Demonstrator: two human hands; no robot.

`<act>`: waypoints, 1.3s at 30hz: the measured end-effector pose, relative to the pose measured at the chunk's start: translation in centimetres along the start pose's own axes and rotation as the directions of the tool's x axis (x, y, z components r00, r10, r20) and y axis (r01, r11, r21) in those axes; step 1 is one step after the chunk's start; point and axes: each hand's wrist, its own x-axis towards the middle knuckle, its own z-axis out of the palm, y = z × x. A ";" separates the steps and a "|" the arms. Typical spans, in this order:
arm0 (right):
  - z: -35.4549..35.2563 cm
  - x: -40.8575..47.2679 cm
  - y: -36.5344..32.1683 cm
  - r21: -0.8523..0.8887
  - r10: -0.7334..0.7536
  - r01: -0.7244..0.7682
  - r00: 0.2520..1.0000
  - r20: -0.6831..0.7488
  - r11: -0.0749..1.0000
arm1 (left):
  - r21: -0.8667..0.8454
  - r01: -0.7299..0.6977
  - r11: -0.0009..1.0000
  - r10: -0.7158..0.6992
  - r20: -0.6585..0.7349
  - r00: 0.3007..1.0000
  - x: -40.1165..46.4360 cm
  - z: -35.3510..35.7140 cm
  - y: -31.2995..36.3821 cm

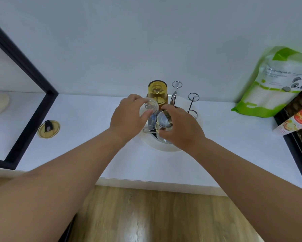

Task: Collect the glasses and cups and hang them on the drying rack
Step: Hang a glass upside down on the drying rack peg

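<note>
Left hand [127,117]: fingers curled round a clear glass [151,105].
Right hand [181,128]: grips a second clear glass [164,122].
Arms: both reach forward over the drying rack [193,97].

At the centre of the frame you have a white round drying rack [197,119] with chrome looped pegs. An amber glass [157,91] hangs upside down on a rear peg. Two clear glasses sit inverted in front, one left [151,106], one right [164,123].

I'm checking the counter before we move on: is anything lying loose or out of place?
One thing: a yellow lid lies alone on the white counter, left of the drying rack, apart from the amber cup hanging upside down there.
</note>
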 end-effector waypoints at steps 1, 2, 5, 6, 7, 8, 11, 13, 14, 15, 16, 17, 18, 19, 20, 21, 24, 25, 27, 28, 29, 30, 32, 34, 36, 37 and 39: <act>0.0 0.0 0.0 0.000 0.003 -0.003 1.000 0.005 1.000 | 0.000 -0.003 1.000 0.003 -0.002 1.000 0.0 0.0 0.0; 0.1 0.0 0.1 0.000 0.007 -0.007 1.000 0.008 1.000 | 0.002 -0.006 1.000 0.006 -0.003 1.000 0.0 0.0 -0.1; 0.0 -0.1 0.1 0.006 0.010 -0.010 1.000 0.017 1.000 | 0.005 -0.007 1.000 0.007 -0.001 1.000 0.0 -0.2 -0.1; -0.1 -0.1 0.1 0.010 0.012 -0.012 1.000 0.022 1.000 | 0.003 -0.005 1.000 0.005 0.001 1.000 -0.1 -0.2 -0.1; -0.1 -0.1 0.1 0.014 0.013 -0.013 1.000 0.028 1.000 | 0.002 -0.005 1.000 0.005 0.003 1.000 -0.1 -0.2 -0.2; -0.2 -0.1 0.2 0.014 0.017 -0.017 0.999 0.037 1.000 | 0.002 -0.008 1.000 0.007 0.004 1.000 -0.1 -0.2 -0.3; -0.4 0.0 0.3 -0.007 0.027 -0.026 0.997 0.068 1.000 | 0.005 -0.016 1.000 0.016 0.007 1.000 -0.2 -0.4 -0.5; -0.7 0.2 0.4 -0.025 0.029 -0.027 0.995 0.092 0.999 | 0.004 -0.015 1.000 0.015 0.007 1.000 -0.3 -0.4 -0.5; -0.9 0.2 0.5 -0.033 0.032 -0.029 0.994 0.104 0.999 | 0.002 -0.014 1.000 0.014 0.004 1.000 -0.3 -0.5 -0.5; -1.1 0.3 0.6 -0.041 0.035 -0.030 0.993 0.114 0.999 | 0.000 -0.017 1.000 0.017 0.001 1.000 -0.3 -0.4 -0.5; -1.2 0.4 0.7 -0.051 0.036 -0.030 0.992 0.123 0.998 | 0.000 -0.024 1.000 0.024 -0.002 1.000 -0.4 -0.4 -0.6; -1.4 0.4 0.8 -0.061 0.036 -0.029 0.991 0.131 0.998 | -0.001 -0.031 1.000 0.031 -0.006 0.999 -0.4 -0.3 -0.6; -1.6 0.4 0.9 -0.069 0.037 -0.028 0.990 0.138 0.997 | -0.007 -0.035 0.999 0.035 -0.009 0.999 -0.4 -0.3 -0.7; -1.8 0.3 1.1 -0.074 0.038 -0.027 0.989 0.145 0.997 | -0.018 -0.040 0.999 0.040 -0.015 0.999 -0.3 -0.4 -0.8; -2.0 0.3 1.3 -0.078 0.037 -0.026 0.988 0.152 0.997 | -0.031 -0.046 0.998 0.046 -0.021 0.999 -0.2 -0.4 -0.8; -2.2 0.2 1.5 -0.084 0.036 -0.023 0.987 0.158 0.996 | -0.044 -0.052 0.998 0.051 -0.023 0.998 -0.1 -0.4 -0.8; -3.0 0.1 2.2 -0.102 0.038 -0.021 0.985 0.168 0.995 | -0.064 -0.064 0.996 0.064 0.000 0.998 0.4 -0.5 -0.7; -3.2 0.1 2.4 -0.107 0.037 -0.019 0.985 0.169 0.994 | -0.067 -0.068 0.995 0.070 0.013 0.997 0.5 -0.5 -0.6; -3.6 0.0 2.8 -0.117 0.038 -0.019 0.985 0.169 0.993 | -0.074 -0.083 0.994 0.086 0.033 0.996 0.8 -0.4 -0.3; -3.7 -0.1 3.0 -0.118 0.042 -0.022 0.985 0.169 0.993 | -0.076 -0.095 0.993 0.098 0.040 0.994 1.0 -0.4 0.0; -3.8 -0.1 3.2 -0.118 0.048 -0.028 0.985 0.168 0.993 | -0.078 -0.108 0.991 0.111 0.047 0.993 1.0 -0.4 0.2; -3.9 -0.2 3.4 -0.118 0.052 -0.033 0.985 0.166 0.993 | -0.079 -0.120 0.990 0.125 0.056 0.991 1.1 -0.3 0.5; -4.2 -0.3 3.8 -0.123 0.058 -0.039 0.986 0.157 0.992 | -0.077 -0.140 0.987 0.145 0.073 0.987 1.1 -0.1 1.0; -4.6 -0.5 4.1 -0.135 0.064 -0.044 0.987 0.145 0.990 | -0.062 -0.151 0.987 0.156 0.093 0.983 1.1 0.1 1.3; -4.9 -0.6 4.5 -0.142 0.080 -0.060 0.987 0.139 0.988 | -0.033 -0.155 0.987 0.157 0.108 0.982 1.1 0.4 1.4; -5.1 -0.7 4.7 -0.140 0.091 -0.072 0.986 0.137 0.988 | -0.018 -0.151 0.988 0.152 0.114 0.982 1.1 0.5 1.4; -5.6 -0.8 5.1 -0.129 0.114 -0.096 0.984 0.137 0.987 | 0.003 -0.137 0.991 0.135 0.125 0.983 1.0 0.7 1.4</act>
